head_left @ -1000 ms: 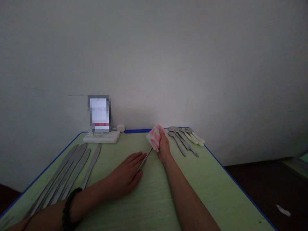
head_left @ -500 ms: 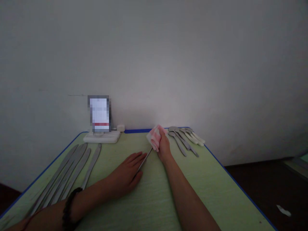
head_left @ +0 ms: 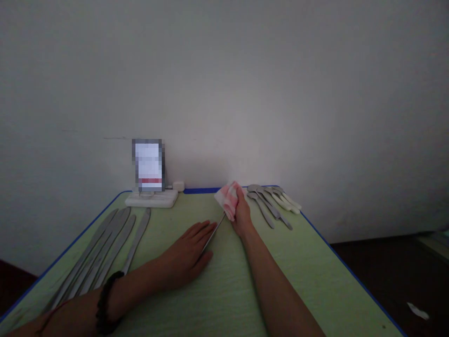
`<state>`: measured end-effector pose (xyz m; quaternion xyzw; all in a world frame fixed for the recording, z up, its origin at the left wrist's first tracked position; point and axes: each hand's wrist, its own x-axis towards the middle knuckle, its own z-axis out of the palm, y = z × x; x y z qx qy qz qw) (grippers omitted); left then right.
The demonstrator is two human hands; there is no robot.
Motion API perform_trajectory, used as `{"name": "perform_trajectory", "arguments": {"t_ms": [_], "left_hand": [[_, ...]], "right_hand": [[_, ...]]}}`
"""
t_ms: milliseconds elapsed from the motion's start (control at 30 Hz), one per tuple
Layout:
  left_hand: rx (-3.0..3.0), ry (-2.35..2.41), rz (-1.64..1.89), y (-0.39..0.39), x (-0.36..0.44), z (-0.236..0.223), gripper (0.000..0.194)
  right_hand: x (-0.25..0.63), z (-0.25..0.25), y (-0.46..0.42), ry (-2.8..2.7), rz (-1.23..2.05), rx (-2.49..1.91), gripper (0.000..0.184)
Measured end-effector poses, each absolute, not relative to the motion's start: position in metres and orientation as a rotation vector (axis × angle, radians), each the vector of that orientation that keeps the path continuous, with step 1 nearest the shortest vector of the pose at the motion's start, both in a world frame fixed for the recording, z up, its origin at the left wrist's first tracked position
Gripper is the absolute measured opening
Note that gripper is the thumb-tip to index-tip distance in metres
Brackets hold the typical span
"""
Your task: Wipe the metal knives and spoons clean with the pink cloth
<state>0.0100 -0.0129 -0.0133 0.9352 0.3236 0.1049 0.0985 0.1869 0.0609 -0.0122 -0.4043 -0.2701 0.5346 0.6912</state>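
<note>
My left hand (head_left: pixel 189 252) lies low over the table at the centre, fingers stretched forward. Between its thumb and fingers runs the thin metal handle of a piece of cutlery (head_left: pixel 214 233). A pink and white cloth (head_left: pixel 228 199) covers the far end of that piece, so its kind cannot be made out. My right hand (head_left: pixel 242 213) is closed on the cloth, gripping it around the covered end. Several metal table knives (head_left: pixel 114 250) lie side by side at the left, partly behind my left forearm. Several spoons (head_left: pixel 263 199) rest to the right of my right hand, some with white handles (head_left: pixel 287 203).
A phone with a blurred screen (head_left: pixel 149 164) stands on a white base (head_left: pixel 151 199) at the back left, beside a small white plug (head_left: pixel 178 186). The green table (head_left: pixel 210 309) has a blue edge and meets a wall. A white scrap (head_left: pixel 417 311) lies on the dark floor.
The whole view has shifted slightly, so things appear a little further right. Both hands keep nearly the same hold on the cutlery and cloth.
</note>
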Motion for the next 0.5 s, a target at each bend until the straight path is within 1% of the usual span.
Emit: {"name": "perform_trajectory", "arguments": {"t_ms": [133, 267, 433, 500], "left_hand": [[2.767, 0.982, 0.287, -0.013, 0.011, -0.015, 0.050], [2.762, 1.016, 0.252, -0.014, 0.013, -0.011, 0.050], [2.779, 0.996, 0.240, -0.014, 0.015, -0.008, 0.048], [2.787, 0.992, 0.254, -0.013, 0.014, -0.009, 0.048]], "right_hand": [[0.184, -0.009, 0.057, -0.660, 1.281, -0.910, 0.034], [0.188, -0.009, 0.056, -0.585, 1.346, -0.864, 0.037], [0.196, -0.014, 0.063, -0.318, 1.183, -0.749, 0.038], [0.195, -0.017, 0.065, -0.328, 1.131, -0.752, 0.036]]}}
